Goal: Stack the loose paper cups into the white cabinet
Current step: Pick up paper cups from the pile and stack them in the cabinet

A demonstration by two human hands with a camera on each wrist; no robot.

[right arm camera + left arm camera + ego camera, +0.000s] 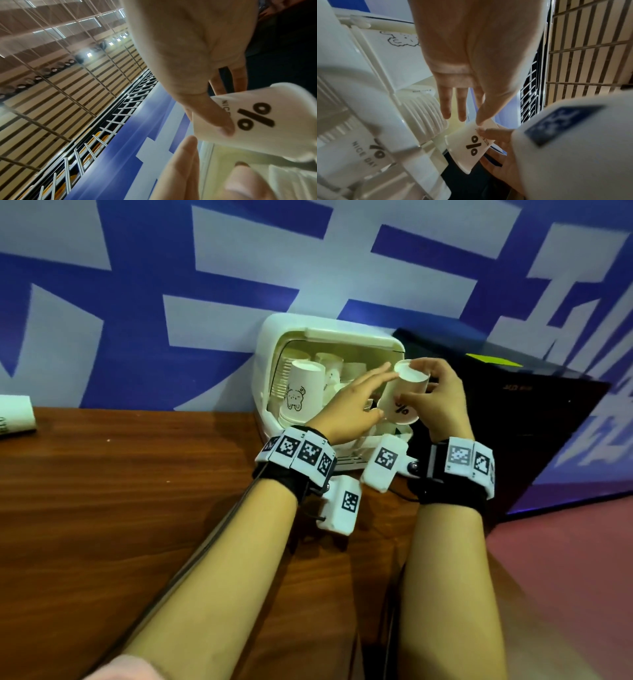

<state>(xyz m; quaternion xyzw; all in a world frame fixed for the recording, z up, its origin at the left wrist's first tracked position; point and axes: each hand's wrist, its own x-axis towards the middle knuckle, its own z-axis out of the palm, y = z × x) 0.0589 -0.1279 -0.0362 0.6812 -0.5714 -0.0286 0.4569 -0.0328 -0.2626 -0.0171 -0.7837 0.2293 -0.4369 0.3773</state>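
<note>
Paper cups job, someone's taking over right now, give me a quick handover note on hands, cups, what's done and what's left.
Right hand grips an upside-down paper cup with a percent mark, in front of the open white cabinet.
Left hand is open, fingertips beside that cup.
Done: stacked cups already stand inside.
Left: nest the held cup onto a stack; one more cup lies at the far left of the table.

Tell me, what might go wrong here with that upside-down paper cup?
The right hand only pinches the inverted white percent-sign paper cup, so it could slip or crumple. The open white plastic cabinet looks crowded; pushing in might topple the bear-print paper cup stack. The straight-fingered left hand barely steadies it.
</note>
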